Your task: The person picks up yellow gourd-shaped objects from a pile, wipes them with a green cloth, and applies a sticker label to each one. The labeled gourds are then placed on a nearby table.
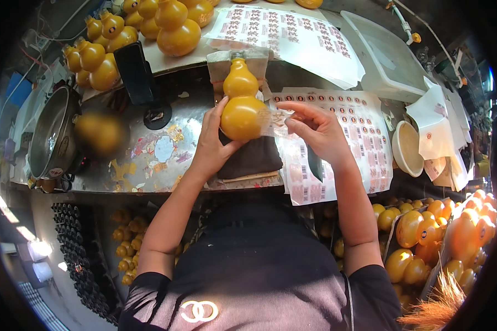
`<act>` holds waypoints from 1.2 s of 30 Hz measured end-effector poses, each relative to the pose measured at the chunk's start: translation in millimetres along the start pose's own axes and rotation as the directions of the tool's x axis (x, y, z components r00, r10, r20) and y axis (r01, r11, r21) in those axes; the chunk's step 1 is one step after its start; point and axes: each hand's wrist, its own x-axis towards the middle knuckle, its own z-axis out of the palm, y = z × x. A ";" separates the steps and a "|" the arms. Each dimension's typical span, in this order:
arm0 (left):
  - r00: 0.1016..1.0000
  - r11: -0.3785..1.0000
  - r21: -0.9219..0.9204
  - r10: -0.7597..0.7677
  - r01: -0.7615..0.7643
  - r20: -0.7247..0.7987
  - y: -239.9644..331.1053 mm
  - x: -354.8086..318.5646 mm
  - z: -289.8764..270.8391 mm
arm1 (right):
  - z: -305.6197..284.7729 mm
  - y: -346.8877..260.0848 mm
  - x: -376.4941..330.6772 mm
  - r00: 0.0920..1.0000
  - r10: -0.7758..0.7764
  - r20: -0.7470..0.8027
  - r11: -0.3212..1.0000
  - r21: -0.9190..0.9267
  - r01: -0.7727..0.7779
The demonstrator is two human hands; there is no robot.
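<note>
A glossy yellow gourd-shaped bottle (242, 117) leans upright on a dark folded cloth (255, 159), its neck toward a pale padded rest (221, 74). My left hand (214, 138) is closed around the left side and underside of its lower bulb. Pinched between thumb and forefinger of my right hand (319, 132) is a clear sticker (275, 118) with dark lettering; its left part overlaps the bulb's right side. Beneath the right palm shows a dark green pointed strip (315, 164); I cannot tell whether the hand holds it. A printed sticker sheet (364, 160) lies under that hand.
Several yellow gourd bottles (178, 36) stand at the back left, near a phone (133, 71) on a stand. A metal basin (37, 140) sits far left. Another sheet (348, 71), a plastic tray (352, 25) and a cream bowl (397, 144) are right. Crated gourds (411, 229) lie lower right.
</note>
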 end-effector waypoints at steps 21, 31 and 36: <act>0.997 0.993 0.083 -0.080 0.080 -0.005 6.2 0.5 0.2 | 12.5 3.4 27.8 0.999 -0.009 0.047 0.986 0.167 0.001; 0.972 0.965 -0.155 -0.191 0.211 0.133 -5.8 0.6 -6.7 | 43.9 29.4 35.4 0.986 -0.121 -0.114 0.972 -0.214 0.095; 0.894 0.588 -0.674 -0.321 0.447 0.312 -1.7 7.9 -15.1 | 39.3 33.5 35.8 0.989 0.059 -0.137 0.994 -0.086 -0.071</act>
